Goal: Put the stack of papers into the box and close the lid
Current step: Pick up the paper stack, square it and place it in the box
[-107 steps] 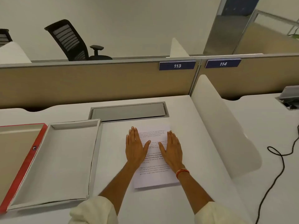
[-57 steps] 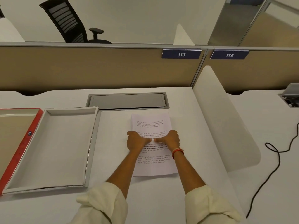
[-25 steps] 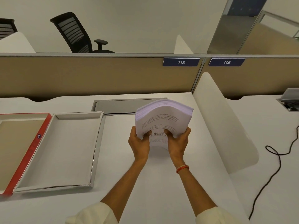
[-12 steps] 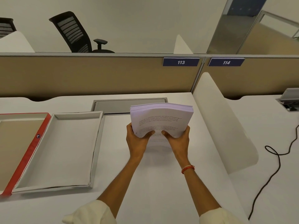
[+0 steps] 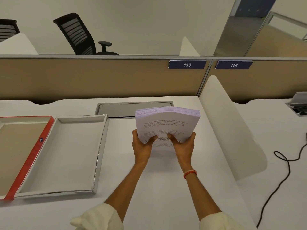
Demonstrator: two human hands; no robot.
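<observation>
Right now the left hand (image 5: pixel 142 146) and right hand (image 5: pixel 184 146) both clamp the near edge of the stack of papers (image 5: pixel 167 124), raised off the desk at twelve o'clock, so loose far sheets could fan or slide before reaching the box (image 5: pixel 99 146) at nine o'clock.

Your two forearms are bare from the cuffs up; cream sleeves (image 5: pixel 99 218) bunch at the bottom edge of the frame, and a thin red-orange thread bracelet (image 5: pixel 189 173) circles your right wrist.

Office: numbered cubicle partitions (image 5: pixel 99 77), chair (image 5: pixel 78 34)
</observation>
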